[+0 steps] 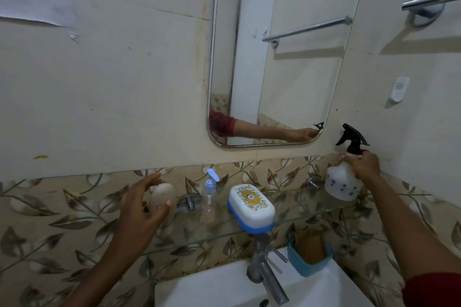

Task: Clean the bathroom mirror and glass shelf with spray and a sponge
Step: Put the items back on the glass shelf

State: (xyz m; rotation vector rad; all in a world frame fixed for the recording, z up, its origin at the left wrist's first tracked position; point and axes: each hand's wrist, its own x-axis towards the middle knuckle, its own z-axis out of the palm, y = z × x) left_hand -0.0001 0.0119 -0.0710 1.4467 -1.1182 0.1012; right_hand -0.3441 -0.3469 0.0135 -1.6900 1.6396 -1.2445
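The right grip (361, 164) is closed round the neck of the spray bottle (343, 185), just under its black trigger head, at the right end of the glass shelf (299, 217) and just right of the lower corner of the mirror (274, 57); holding it that high probably keeps a finger near the trigger; whether its base rests on the glass or hangs clear I cannot tell. The bottle stands near upright, its long axis vertical with a slight lean; the nozzle seems to face up and left, toward the mirror, which would suit a first spray there. The left grip (142, 204) is wide, fingers spread and holding nothing, just in front of a cream bottle (164, 194) on the shelf; I judge it is reaching to clear the glass. A small pump bottle (209, 198) and a white soap box (250, 207) also stand there. What looks like the sponge (309, 247) sits apart in a blue holder (306, 269) on the sink (212, 286), beside the tap (264, 269), untouched.
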